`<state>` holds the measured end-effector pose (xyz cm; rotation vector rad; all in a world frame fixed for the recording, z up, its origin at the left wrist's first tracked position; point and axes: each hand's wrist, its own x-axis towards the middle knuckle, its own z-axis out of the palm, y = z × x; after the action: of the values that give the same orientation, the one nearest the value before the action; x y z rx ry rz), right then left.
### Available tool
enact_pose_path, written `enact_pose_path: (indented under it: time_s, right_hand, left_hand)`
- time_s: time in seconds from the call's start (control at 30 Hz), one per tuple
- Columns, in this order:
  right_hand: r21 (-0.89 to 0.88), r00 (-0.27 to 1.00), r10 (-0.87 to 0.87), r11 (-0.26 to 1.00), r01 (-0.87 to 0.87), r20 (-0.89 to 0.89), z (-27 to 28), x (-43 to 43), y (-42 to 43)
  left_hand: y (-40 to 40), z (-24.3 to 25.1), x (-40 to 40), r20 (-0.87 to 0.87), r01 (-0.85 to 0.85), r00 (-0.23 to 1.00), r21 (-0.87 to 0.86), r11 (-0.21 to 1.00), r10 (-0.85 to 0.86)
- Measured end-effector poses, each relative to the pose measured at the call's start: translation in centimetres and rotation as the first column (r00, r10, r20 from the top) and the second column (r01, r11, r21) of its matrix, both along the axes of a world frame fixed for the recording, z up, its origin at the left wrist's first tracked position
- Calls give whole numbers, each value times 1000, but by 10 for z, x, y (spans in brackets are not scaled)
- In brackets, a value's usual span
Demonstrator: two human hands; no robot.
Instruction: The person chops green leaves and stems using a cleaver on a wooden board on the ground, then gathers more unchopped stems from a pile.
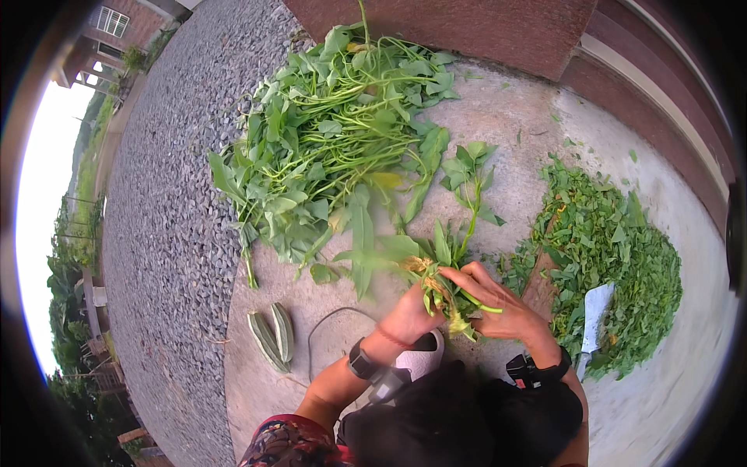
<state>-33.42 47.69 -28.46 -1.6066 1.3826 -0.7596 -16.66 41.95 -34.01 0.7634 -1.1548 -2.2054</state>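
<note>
My left hand (415,315) grips a bunch of leafy green stems (440,292) with some dry, yellowed leaves at its lower end. My right hand (502,303) touches the same bunch from the other side, its fingers around a thick green stem. Beyond my hands lies a large heap of leafy vines (350,134). At the right is a pile of chopped greens (630,262), partly over a wooden board (541,280). A broad-bladed knife (594,318) rests on the near part of that pile, its handle towards me.
Two ridged green gourds (271,338) lie on the concrete floor (251,403) at the left, near a thin dark cable (327,318). Gravel (169,233) borders the concrete on the left. A reddish-brown block (467,29) and steps (653,93) bound the far and right sides.
</note>
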Motion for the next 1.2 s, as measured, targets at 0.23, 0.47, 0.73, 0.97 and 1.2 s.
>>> enact_pose_path:
  time_s: [0.23,0.47,0.73,0.97,1.2]
  right_hand:
    - [-32,994,-110,994,109,-17,4,7,-4]
    - [-165,964,-267,950,264,6,-15,14,6]
    - [310,641,-631,775,551,437,-18,11,10]
    - [265,646,-512,855,446,567,-16,23,8]
    - [37,903,-390,920,390,179,-5,2,4]
  left_hand:
    - [2,0,1,-346,300,938,837,458,18]
    - [11,8,2,-151,304,937,799,519,-316]
    - [-46,48,39,633,520,714,-192,832,-300]
    - [-23,11,-4,511,445,859,-732,517,-15]
    - [-87,52,15,549,446,835,-643,623,-32]
